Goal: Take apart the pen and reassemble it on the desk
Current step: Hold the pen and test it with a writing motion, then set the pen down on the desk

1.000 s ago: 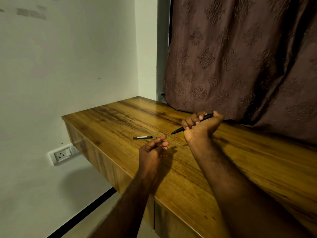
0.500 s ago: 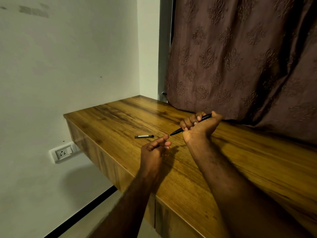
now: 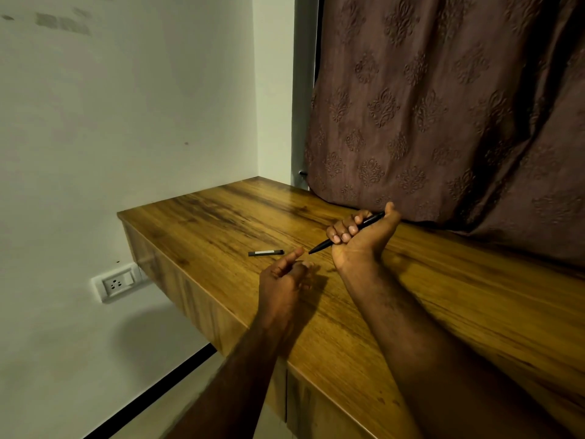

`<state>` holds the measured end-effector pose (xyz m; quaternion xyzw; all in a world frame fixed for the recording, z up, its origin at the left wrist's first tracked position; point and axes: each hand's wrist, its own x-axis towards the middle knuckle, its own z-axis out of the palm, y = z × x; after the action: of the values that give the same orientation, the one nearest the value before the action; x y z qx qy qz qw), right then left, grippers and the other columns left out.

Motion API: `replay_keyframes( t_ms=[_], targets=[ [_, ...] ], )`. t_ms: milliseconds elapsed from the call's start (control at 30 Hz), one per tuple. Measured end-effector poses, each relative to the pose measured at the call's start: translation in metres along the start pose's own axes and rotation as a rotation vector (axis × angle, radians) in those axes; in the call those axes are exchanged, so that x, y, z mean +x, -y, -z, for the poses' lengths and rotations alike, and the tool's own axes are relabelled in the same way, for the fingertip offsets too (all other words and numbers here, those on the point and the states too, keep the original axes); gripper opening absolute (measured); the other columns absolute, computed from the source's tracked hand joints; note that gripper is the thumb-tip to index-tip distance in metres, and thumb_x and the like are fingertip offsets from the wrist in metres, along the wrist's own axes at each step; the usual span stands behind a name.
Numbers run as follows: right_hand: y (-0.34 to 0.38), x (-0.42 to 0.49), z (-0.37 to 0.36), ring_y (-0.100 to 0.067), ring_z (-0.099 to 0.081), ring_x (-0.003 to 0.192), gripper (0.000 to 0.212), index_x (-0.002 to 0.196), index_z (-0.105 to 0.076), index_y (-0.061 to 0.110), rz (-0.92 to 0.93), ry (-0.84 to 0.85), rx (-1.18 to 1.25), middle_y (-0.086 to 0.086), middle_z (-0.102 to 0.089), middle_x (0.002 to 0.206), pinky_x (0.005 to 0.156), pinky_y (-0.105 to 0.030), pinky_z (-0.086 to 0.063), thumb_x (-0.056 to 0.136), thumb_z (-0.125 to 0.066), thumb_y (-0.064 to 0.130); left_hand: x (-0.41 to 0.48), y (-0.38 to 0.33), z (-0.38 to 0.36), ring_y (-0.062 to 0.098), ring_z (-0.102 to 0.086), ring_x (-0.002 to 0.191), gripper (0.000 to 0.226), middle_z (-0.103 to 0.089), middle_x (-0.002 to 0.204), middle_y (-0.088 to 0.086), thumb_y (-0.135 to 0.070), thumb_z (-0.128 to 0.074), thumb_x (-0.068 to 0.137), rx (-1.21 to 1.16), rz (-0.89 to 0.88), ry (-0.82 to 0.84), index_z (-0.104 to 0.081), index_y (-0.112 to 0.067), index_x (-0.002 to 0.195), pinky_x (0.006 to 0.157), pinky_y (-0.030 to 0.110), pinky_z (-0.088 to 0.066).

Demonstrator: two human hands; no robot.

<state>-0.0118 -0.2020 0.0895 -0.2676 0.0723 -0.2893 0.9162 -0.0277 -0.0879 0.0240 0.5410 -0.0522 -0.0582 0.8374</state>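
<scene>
My right hand (image 3: 357, 240) is closed palm-up around a black pen body (image 3: 319, 247), whose pointed tip sticks out to the lower left above the wooden desk (image 3: 443, 296). A short dark pen part with a pale band (image 3: 266, 252) lies flat on the desk, left of the pen tip. My left hand (image 3: 283, 278) hovers just below that tip, forefinger stretched toward it and the other fingers curled. I cannot tell whether its fingertips pinch a small part.
A brown patterned curtain (image 3: 443, 106) hangs down to the desk's far edge on the right. The white wall (image 3: 126, 122) bounds the desk on the left, with a socket (image 3: 117, 282) below desk level. The desk's near edge drops off toward the floor.
My left hand's forefinger has risen slightly toward the pen tip. My right hand keeps the same grip on the pen body. The part on the desk has not moved.
</scene>
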Motion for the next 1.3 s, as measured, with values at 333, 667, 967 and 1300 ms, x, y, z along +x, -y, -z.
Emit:
replay_keyframes(
  t_ms=[333,667,967,1300],
  targets=[
    [-0.018,0.005,0.011,-0.018,-0.048,0.056,0.051,0.064,-0.049,0.012,-0.064,0.045,-0.301,-0.005,-0.049,0.06,0.061,-0.033,-0.041,0.096,-0.035,0.049,-0.004,0.0,0.0,0.004,-0.054,0.047,0.014,-0.057,0.067,0.008,-0.007,-0.057,0.091,-0.047,-0.04,-0.072,-0.062,0.006,0.092,0.045,0.015,-0.047],
    [-0.009,0.035,0.08,-0.01,-0.052,0.049,0.004,0.088,-0.064,0.004,-0.069,0.348,-0.952,-0.011,-0.056,0.066,0.046,-0.022,-0.043,0.087,-0.065,0.007,0.032,-0.014,0.048,0.012,-0.052,0.046,0.021,-0.057,0.058,0.005,-0.01,-0.059,0.091,0.329,-0.129,-0.054,-0.064,-0.011,0.071,0.043,0.021,-0.045],
    [-0.025,0.032,0.08,-0.009,-0.056,0.072,0.013,0.096,-0.073,0.011,0.153,0.496,-1.465,-0.002,-0.067,0.08,0.067,-0.026,-0.044,0.082,-0.071,0.01,0.05,-0.013,0.077,0.015,-0.06,0.074,0.015,-0.067,0.078,0.0,-0.026,-0.061,0.089,1.222,-0.37,-0.06,-0.072,-0.015,0.087,0.07,0.024,-0.042],
    [-0.031,0.036,0.078,-0.014,-0.061,0.081,0.012,0.085,-0.069,0.02,0.068,0.478,-1.585,0.004,-0.065,0.082,0.071,-0.026,-0.047,0.079,-0.072,0.01,0.053,-0.008,0.073,0.018,-0.057,0.085,0.018,-0.065,0.092,0.004,-0.032,-0.057,0.089,1.377,-0.36,-0.083,-0.072,-0.021,0.092,0.077,0.032,-0.048]
  ],
)
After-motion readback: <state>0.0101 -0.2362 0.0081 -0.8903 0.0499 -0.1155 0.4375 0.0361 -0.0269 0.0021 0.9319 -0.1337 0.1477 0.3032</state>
